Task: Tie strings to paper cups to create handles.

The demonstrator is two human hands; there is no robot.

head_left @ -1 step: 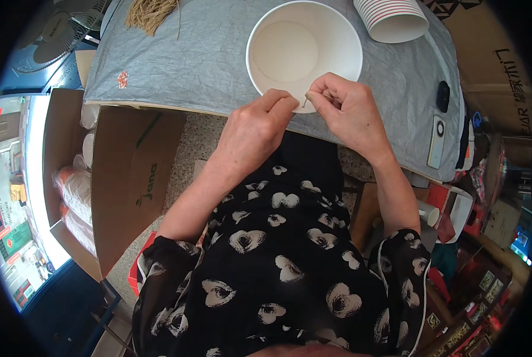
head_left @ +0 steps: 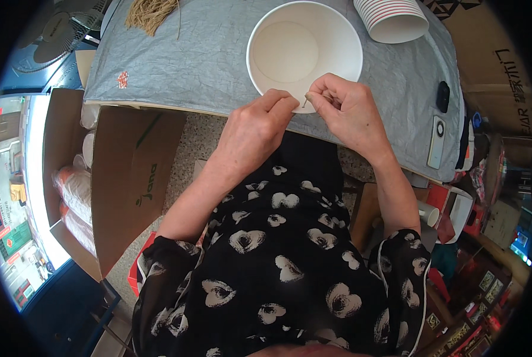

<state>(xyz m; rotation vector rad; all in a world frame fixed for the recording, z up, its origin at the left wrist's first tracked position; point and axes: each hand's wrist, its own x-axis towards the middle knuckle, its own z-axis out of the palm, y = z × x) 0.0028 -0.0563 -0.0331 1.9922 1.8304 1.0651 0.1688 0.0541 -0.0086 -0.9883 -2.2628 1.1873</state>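
Wide round white bucket (head_left: 344, 56) sits at the near edge of the grey-cloth-covered bench (head_left: 182, 68), left hand (head_left: 254, 128) with grip closed at its near rim, contents hidden, right hand (head_left: 350, 110) with grip pinching thin brown strand (head_left: 304, 103), tan string bundle (head_left: 150, 16) lying toward the bench's left edge.
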